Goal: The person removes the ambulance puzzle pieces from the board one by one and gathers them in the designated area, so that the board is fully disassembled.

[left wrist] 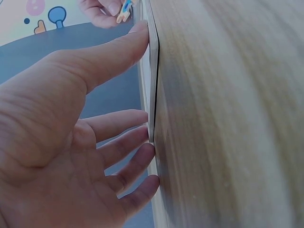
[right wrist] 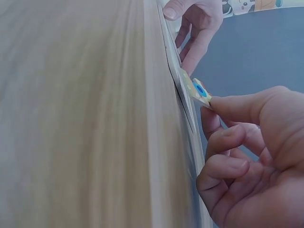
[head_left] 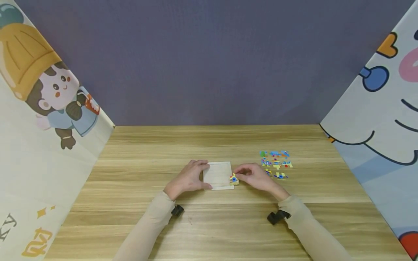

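A pale square puzzle board (head_left: 217, 174) with a raised rim lies flat on the table. My left hand (head_left: 191, 177) rests at its left side, thumb at the lower left corner and fingers near the upper left one; in the left wrist view the fingers (left wrist: 126, 159) look fairly straight. Between thumb and index finger, my right hand (head_left: 254, 176) pinches a yellow jigsaw puzzle piece (head_left: 234, 179) with a blue round print, over the board's lower right corner. The right wrist view shows this piece tilted, its lower part close to the board; contact is hard to tell.
Several colourful jigsaw pieces (head_left: 275, 163) lie in rows right of the board, partly behind the right hand. The wooden table (head_left: 215, 224) meets a dark back panel (head_left: 215, 65). Printed cartoon panels stand at both sides.
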A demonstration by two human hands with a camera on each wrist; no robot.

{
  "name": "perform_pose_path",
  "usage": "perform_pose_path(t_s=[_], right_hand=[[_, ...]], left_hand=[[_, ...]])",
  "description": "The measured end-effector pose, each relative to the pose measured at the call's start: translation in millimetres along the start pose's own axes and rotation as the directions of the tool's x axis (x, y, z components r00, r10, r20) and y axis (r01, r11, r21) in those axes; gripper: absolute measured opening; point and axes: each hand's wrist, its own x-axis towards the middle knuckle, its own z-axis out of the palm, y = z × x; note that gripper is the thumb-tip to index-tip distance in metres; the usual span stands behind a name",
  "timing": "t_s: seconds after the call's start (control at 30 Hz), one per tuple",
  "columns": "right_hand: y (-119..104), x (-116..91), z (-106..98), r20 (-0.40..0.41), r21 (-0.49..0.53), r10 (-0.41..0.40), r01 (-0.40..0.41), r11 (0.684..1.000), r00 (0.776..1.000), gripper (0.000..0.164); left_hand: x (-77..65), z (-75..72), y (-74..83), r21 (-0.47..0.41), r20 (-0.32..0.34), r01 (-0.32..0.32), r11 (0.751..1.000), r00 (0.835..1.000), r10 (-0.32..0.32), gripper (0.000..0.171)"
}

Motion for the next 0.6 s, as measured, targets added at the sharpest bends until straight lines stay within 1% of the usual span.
perform_pose_path(t_s=[0.2, 0.6], right_hand=[[8.5, -6.2, -8.5, -0.011, 0.012, 0.017, -0.017, 1.0, 1.0, 0.019], [21.4, -21.7, -29.8, -0.073, -0.031, 0.041, -0.043, 0.999, 0.996, 0.019]], left_hand=[[-0.3, -0.1, -0.1, 0.01, 0.004, -0.002, 1.0, 1.0, 0.002, 0.086], [-1.3, -0.3, 1.1, 0.013, 0.011, 0.014, 1.0, 1.0, -0.014, 0.086]])
